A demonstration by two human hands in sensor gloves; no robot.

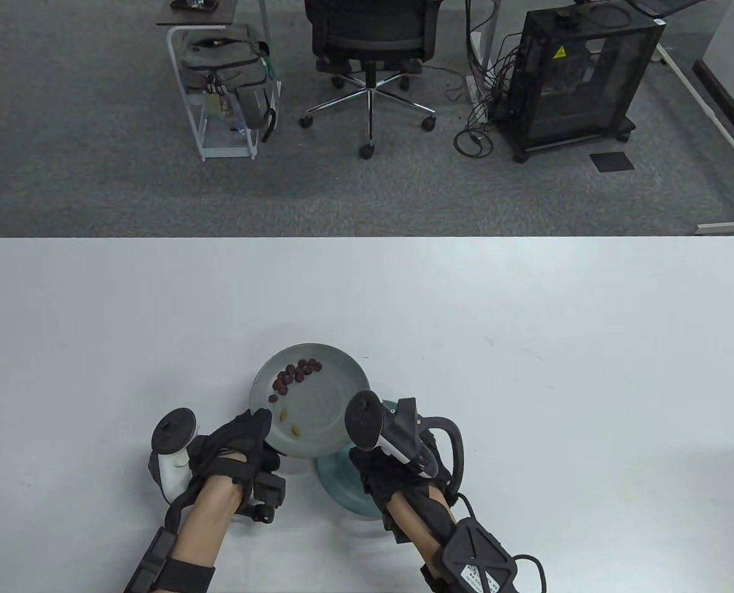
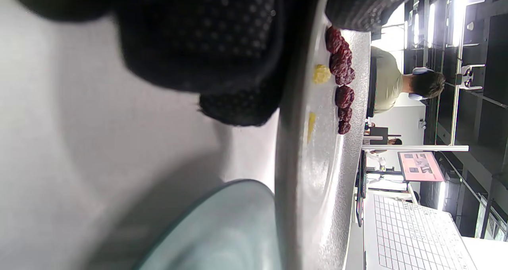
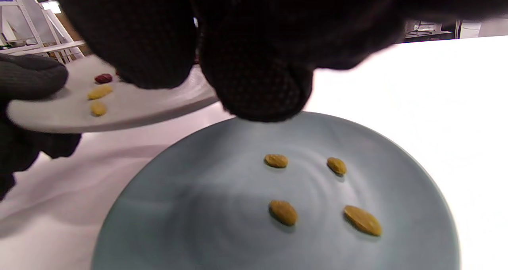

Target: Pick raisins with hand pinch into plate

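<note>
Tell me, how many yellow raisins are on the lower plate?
4, all on the lower plate: two farther back, two nearer the camera. The right hand may hide others.

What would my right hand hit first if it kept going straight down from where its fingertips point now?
Likely the blue plate lying on the table: the right hand hangs fingertips-down just above its far rim, near four yellow raisins. The gap is unclear.
</note>
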